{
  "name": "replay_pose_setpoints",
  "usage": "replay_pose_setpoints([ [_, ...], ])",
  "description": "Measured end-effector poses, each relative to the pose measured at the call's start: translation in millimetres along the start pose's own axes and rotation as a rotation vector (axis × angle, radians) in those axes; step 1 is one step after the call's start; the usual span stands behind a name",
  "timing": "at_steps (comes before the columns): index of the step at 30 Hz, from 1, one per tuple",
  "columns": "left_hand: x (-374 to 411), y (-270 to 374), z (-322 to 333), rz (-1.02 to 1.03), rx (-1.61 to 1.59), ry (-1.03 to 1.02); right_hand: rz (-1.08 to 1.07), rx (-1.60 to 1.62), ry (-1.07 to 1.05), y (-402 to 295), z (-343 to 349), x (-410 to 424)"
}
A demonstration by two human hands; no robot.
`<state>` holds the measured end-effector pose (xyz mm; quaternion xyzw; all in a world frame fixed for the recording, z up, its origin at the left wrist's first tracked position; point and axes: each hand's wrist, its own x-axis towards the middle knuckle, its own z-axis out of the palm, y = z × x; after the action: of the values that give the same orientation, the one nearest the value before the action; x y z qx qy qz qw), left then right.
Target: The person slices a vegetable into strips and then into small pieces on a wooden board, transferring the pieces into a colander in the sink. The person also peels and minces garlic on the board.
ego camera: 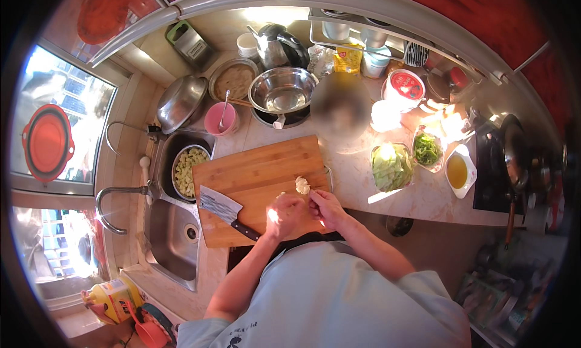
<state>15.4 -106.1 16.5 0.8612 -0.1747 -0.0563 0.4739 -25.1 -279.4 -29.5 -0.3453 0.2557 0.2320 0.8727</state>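
Observation:
A wooden cutting board (263,171) lies at the counter's front edge, its left end beside the sink. On it is a small pale heap (302,185) that looks like garlic cloves. My right hand (328,209) is just in front of this heap, thumb and fingertips drawn together; whether they pinch a piece is hidden. My left hand (285,215) is curled over the board to the left, with a small pale bit (281,195) at its far side. Its grip does not show. Left of that hand rests a cleaver (222,206), its dark handle towards me.
A bowl of diced pale-green vegetable (190,172) stands in the sink's far basin. Behind the board are a pink cup (221,119) and a steel basin (282,90). To the right sit leafy greens (391,168), chopped greens (427,149) and a dish of yellowish liquid (457,172).

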Motion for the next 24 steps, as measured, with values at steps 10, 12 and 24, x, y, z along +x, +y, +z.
replay_pose_setpoints([
  [10,57.8,-51.1,11.4,-0.066,0.280,-0.041,-0.066,-0.227,0.025,-13.9,-19.9,-11.2],
  [12,54.4,-40.9,2.9,-0.183,0.160,-0.039,-0.101,-0.238,0.034,-11.5,-21.7,-7.9],
  [24,16.7,-4.6,-17.3,-0.452,-0.379,0.200,-0.169,-0.404,0.054,-3.1,9.4,2.6],
])
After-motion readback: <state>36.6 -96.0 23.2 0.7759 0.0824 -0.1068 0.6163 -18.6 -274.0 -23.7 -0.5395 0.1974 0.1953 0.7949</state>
